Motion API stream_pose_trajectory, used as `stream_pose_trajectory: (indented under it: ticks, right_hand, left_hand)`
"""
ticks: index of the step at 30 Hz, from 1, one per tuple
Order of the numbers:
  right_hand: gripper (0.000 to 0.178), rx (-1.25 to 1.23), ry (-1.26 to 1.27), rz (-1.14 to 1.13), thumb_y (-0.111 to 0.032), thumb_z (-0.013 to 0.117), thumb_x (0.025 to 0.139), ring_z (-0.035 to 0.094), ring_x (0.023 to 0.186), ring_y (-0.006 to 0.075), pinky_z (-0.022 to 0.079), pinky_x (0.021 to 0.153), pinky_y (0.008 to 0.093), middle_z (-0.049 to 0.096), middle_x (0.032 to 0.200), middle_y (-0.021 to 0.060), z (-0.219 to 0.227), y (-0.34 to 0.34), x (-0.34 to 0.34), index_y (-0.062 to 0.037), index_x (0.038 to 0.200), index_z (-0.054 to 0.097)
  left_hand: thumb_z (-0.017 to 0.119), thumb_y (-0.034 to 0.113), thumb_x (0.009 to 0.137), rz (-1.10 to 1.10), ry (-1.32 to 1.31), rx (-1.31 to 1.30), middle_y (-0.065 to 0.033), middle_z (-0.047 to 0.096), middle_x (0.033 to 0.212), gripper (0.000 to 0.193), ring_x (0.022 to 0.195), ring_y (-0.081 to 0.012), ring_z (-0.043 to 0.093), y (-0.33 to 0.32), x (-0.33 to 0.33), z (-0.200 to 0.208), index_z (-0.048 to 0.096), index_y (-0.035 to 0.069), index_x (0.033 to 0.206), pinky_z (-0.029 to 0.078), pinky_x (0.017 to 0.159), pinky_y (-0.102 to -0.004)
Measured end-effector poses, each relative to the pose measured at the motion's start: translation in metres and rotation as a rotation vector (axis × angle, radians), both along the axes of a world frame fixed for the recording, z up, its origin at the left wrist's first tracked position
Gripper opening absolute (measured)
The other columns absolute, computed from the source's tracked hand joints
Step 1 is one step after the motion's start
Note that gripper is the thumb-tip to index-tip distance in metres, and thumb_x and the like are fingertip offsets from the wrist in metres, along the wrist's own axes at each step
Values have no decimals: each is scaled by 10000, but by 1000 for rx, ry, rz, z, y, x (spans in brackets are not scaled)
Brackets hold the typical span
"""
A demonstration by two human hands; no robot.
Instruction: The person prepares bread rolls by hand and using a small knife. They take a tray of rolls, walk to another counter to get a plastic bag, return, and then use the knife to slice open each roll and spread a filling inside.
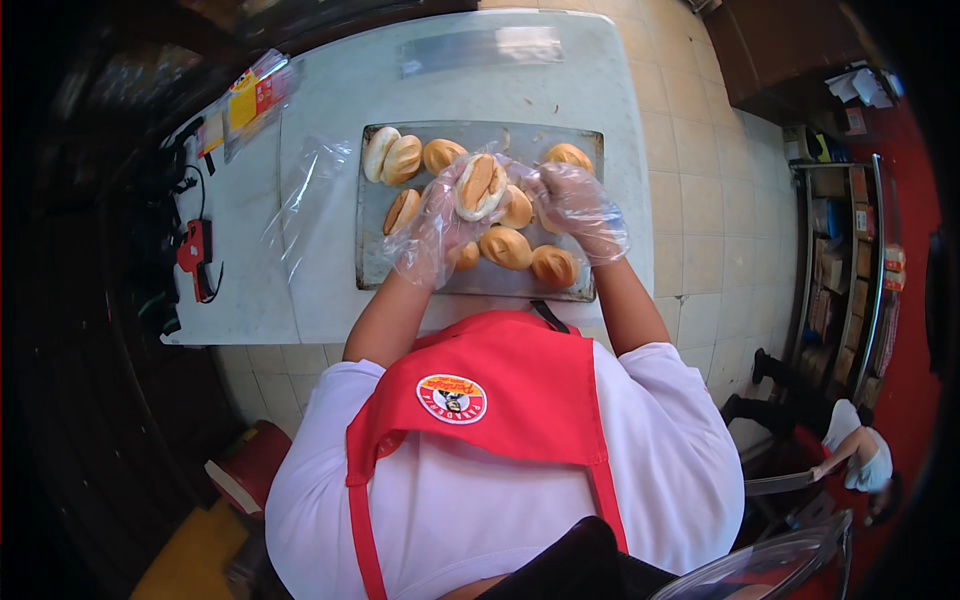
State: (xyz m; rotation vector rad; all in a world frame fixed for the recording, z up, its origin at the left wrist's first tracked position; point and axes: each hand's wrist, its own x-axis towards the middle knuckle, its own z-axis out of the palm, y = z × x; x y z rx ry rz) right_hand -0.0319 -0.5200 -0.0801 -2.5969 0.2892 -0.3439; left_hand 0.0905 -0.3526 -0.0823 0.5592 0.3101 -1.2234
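Note:
Both my hands wear loose clear plastic gloves above a metal baking tray (375, 265) of bread rolls. In my left hand (437, 225) is a bread roll (481, 188), golden on top with a pale rim, its scored face turned up. My right hand (578, 205) is to the right of it, fingers curled; the glove's glare hides what they hold, if anything. Around my hands lie more golden rolls, including one pair (402, 160) at the tray's far left, one roll (568, 156) at the far right, and two rolls (506, 248) near the front edge.
The tray rests on a white table (330, 90). Clear plastic film (305, 200) lies left of the tray, a flat clear bag (482, 52) beyond it. A red device (196, 247) with a cable is at the left edge. Shelves (838, 270) and another person (858, 450) are to the right.

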Motion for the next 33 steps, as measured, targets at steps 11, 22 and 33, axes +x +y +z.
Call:
stream_pose_trajectory:
  ticks: [11, 22, 33]
  right_hand:
    - [400, 456, 632, -236, -386, 489, 927, 606, 924, 378, 458, 803, 437, 653, 938, 201, -11, -27, 6, -31, 919, 672]
    - [345, 344, 349, -220, -337, 541, 903, 616, 803, 361, 461, 722, 437, 642, 841, 208, -13, -27, 11, -16, 897, 666]
    - [345, 322, 369, -175, -338, 529, 918, 603, 800, 367, 452, 721, 431, 629, 820, 209, 13, -10, 17, -21, 875, 657]
  left_hand:
    - [671, 76, 736, -41, -551, 319, -93, 565, 1105, 603, 937, -216, 622, 96, -17, 13, 429, 93, 1289, 582, 621, -362]
    - [699, 189, 835, 119, -868, 877, -104, 563, 1095, 522, 922, -202, 608, 211, 6, -86, 404, 29, 1234, 550, 697, -290]
    - [476, 354, 945, -15, -1295, 1405, -243, 583, 1125, 447, 1046, -375, 552, 213, -5, -134, 528, -18, 1187, 439, 892, -428]
